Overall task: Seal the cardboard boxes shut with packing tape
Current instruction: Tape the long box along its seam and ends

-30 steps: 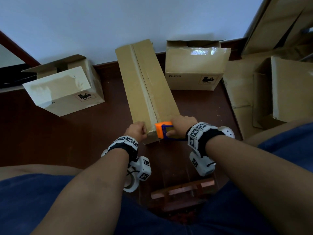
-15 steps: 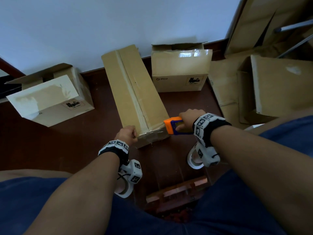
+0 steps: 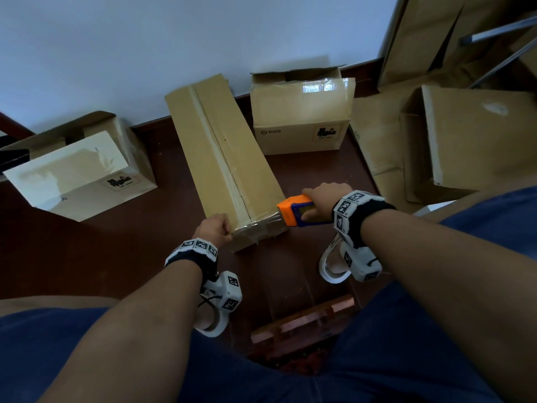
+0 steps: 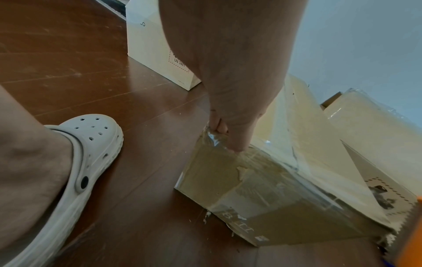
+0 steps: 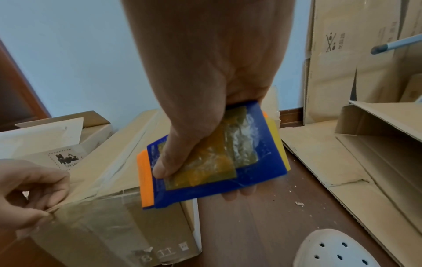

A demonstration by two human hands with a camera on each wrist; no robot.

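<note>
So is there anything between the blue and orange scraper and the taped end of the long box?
Nothing visible. The scraper, gripped by the right hand, already has its orange edge on the long box at its near right corner.

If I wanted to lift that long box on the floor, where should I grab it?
Probably by its two long sides near the middle, one hand from each side. The long box lies flat on the floor, its top seam taped, too wide for one hand.
</note>
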